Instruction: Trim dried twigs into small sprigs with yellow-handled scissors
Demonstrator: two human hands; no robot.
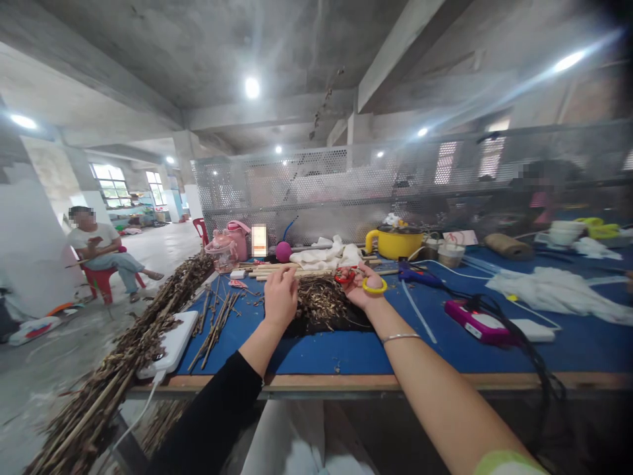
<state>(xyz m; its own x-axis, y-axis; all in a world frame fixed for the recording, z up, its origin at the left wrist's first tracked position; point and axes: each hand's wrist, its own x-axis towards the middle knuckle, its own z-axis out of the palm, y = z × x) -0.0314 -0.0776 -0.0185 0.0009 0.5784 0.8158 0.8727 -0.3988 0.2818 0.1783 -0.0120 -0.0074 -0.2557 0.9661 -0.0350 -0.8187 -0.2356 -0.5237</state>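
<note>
My left hand (281, 295) is at the left edge of a heap of dry brown plant bits (321, 300). Its fingers are bent and close together, and whatever they may pinch is hidden. On the heap's other side, my right hand (363, 287) is turned partly palm up, its fingers closed round what look like scissors with a yellow loop handle (374, 285) and a red part (345, 275). The blades cannot be made out. Under the heap lies a dark cloth (359, 320). Cut dry stems (217, 326) lie left of my left hand.
Bundled dry stalks (123, 349) and a white power bank (173, 343) line the table's left side. Behind are a pink ball (283, 251), white cloth (329, 256) and yellow pot (398, 243). Rightward are a blue glue gun (420, 276) and magenta box (477, 322). A person (99, 247) sits far left.
</note>
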